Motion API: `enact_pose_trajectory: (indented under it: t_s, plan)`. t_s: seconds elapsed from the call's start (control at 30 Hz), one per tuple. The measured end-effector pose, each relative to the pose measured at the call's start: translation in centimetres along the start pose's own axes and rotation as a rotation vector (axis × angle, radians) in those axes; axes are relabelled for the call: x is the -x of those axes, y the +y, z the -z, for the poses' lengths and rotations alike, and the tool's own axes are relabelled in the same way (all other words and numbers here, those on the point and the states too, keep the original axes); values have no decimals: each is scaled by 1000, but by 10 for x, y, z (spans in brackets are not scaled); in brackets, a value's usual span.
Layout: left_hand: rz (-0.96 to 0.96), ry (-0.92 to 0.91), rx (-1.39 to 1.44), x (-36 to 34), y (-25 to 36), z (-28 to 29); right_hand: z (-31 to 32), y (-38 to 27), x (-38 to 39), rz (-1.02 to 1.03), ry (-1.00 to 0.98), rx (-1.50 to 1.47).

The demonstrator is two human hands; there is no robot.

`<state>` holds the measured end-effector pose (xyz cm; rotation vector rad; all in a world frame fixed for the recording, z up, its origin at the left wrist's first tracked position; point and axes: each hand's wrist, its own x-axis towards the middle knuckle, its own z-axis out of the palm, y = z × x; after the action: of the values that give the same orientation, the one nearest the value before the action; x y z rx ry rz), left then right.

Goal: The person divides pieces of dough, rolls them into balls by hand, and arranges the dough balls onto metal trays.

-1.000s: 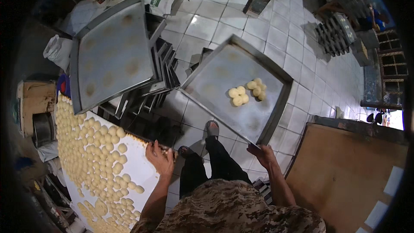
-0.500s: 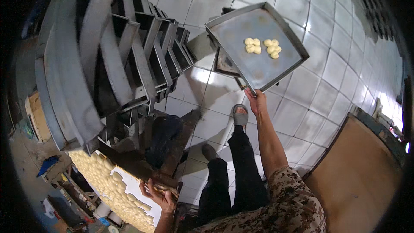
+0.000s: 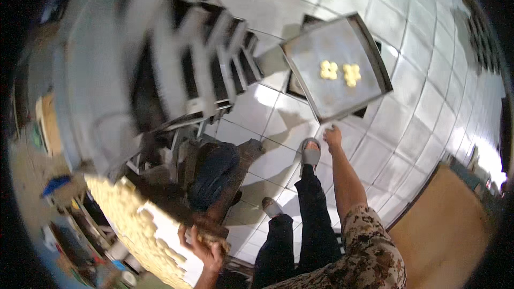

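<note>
Head view: the right hand (image 3: 332, 136) reaches forward at the end of a straight arm and meets the near edge of a grey metal baking tray (image 3: 335, 67). Its fingers are curled at the tray's rim, though blur hides how firmly they grip. The tray sits tilted above the white tiled floor (image 3: 407, 128), and two small clusters of pale dough pieces (image 3: 339, 70) lie side by side near its middle.

The left hand (image 3: 206, 246) is low in the picture, fingers closed around the edge of a white board (image 3: 160, 235) covered with many rows of pale dough pieces. Blur makes the exact grip hard to read.

A metal rack (image 3: 176, 69) of stacked trays stands to the left, heavily smeared by motion. The person's dark trouser legs and grey sandals (image 3: 310, 152) stand on the tiles between the two hands. A brown wooden surface (image 3: 444, 225) lies at the lower right.
</note>
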<state>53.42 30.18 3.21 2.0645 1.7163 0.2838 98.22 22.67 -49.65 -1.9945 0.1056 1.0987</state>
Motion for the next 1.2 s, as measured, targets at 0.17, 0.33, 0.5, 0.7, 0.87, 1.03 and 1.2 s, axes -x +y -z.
enact_pose_trajectory:
  t_s: [0.17, 0.33, 0.5, 0.7, 0.87, 1.03, 1.2]
  plan:
    - [-73, 23, -204, 0, 9, 34, -15, -111, 214, 184, -500, -47]
    - [-168, 157, 88, 3, 9, 59, -25, -270, 419, 258, -759, 206]
    - [-6, 267, 462, 81, -21, 68, -88, -333, 569, 1036, -1222, 747]
    - [437, 691, 170, 159, -110, 105, -211, -323, 657, 1530, -924, 956]
    - [496, 663, 224, 136, -143, 98, -291, -304, 697, 1692, -766, 1264]
    - [592, 739, 198, 110, -161, 91, -347, -272, 719, 1712, -827, 1422]
    - [638, 719, 196, 104, -162, 103, -374, -279, 696, 1848, -1095, 1328]
